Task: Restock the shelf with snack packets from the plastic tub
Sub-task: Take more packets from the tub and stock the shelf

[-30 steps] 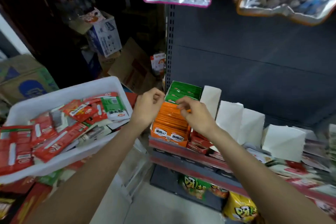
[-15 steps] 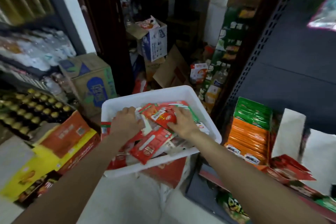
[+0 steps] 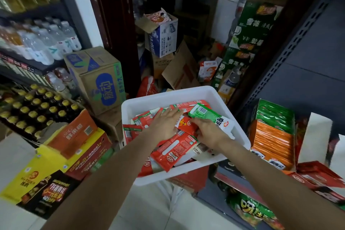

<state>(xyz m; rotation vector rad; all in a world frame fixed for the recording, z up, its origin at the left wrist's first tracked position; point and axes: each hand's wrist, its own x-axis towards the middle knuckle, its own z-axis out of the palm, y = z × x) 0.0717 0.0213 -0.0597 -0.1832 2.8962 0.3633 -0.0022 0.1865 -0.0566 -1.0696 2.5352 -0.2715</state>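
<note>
Packets (image 3: pixel 173 152) fill the tub (image 3: pixel 211 92) — left hand (image 3: pixel 164 125) spread flat, right hand (image 3: pixel 209 133) pinching a green packet (image 3: pixel 204 115) — gather matching ones squarely.

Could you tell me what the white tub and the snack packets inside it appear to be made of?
The white tub looks like smooth moulded plastic: uniform matte white walls with rounded corners. The snack packets look like glossy printed plastic film, probably laminated: they catch light, wrinkle and lie limp. Exact film type cannot be told.

white plastic tub (image 3: pixel 220 97) | heaped red and green snack packets (image 3: pixel 173 150) | beside shelf (image 3: pixel 242 186)
</note>
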